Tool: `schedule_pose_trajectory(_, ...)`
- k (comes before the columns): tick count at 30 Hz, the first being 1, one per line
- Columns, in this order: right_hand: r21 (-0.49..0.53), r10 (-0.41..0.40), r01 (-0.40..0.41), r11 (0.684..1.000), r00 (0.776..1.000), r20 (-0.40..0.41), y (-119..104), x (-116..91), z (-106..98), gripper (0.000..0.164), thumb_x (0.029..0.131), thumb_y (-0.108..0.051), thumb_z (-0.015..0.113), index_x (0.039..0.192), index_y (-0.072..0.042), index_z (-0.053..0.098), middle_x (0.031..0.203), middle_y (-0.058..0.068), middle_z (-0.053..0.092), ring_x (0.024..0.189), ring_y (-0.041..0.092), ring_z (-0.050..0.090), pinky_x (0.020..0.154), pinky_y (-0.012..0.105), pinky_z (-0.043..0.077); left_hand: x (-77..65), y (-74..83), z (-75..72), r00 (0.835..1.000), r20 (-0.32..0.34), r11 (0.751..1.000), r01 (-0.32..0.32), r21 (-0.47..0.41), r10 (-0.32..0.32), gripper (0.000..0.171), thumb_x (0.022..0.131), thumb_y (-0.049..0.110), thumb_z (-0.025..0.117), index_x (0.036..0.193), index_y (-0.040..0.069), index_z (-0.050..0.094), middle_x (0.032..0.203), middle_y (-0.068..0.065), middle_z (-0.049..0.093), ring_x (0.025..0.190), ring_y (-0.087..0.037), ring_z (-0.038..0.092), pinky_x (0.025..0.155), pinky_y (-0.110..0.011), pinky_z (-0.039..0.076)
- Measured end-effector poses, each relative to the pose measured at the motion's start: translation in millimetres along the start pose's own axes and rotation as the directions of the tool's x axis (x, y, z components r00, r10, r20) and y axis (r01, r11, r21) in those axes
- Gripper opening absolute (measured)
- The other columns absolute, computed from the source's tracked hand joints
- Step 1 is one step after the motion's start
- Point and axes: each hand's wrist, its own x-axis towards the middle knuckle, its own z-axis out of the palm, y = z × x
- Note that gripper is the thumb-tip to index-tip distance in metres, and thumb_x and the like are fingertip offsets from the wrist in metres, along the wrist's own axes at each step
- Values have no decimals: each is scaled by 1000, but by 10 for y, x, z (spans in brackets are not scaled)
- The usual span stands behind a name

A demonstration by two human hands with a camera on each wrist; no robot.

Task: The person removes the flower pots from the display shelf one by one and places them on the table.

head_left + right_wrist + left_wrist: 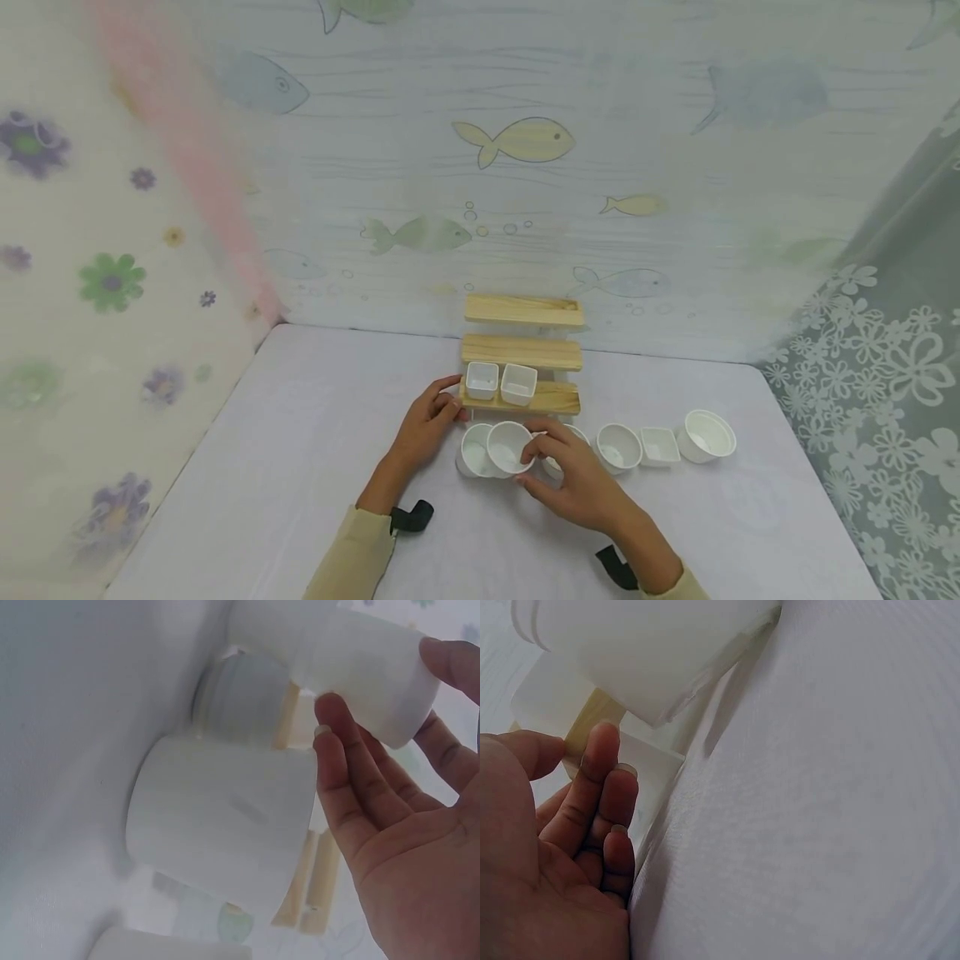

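Observation:
My right hand pinches the rim of a white round cup, thumb on one side and fingers on the other. In the right wrist view this cup is raised off the table, overlapping another white cup at its left. My left hand is at the left end of the lowest wooden shelf board. The left wrist view has its thumb and a fingertip pinching that board's end, the other fingers loosely curled. Two small white square bowls stand side by side on this board.
Two higher wooden boards rise behind, near the fish-print backdrop. To the right on the white cloth stand a round cup, a square dish and a larger round bowl in a row. Another cup is partly behind my right hand.

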Motion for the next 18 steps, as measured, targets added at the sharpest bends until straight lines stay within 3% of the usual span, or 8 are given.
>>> schedule_pose_trajectory(9, 28, 10, -11, 1000, 999, 34, -6, -4, -48, 30, 86, -16, 91, 100, -26, 67, 134, 5, 62, 106, 12, 62, 87, 32, 56, -22, 36, 3, 1000, -6, 1000, 16, 11, -16, 41, 112, 23, 57, 152, 22, 54, 90, 0, 75, 91, -17, 69, 100, -32, 46)
schedule_pose_trajectory(18, 0, 10, -10, 1000, 997, 81, -35, -24, -111, 34, 82, -19, 93, 97, -30, 66, 136, -1, 63, 125, 21, 61, 101, 46, 52, -21, 46, 8, 1000, 0, 1000, 20, 12, -20, 41, 111, 22, 57, 152, 21, 54, 90, 0, 75, 91, -16, 70, 102, -33, 46)
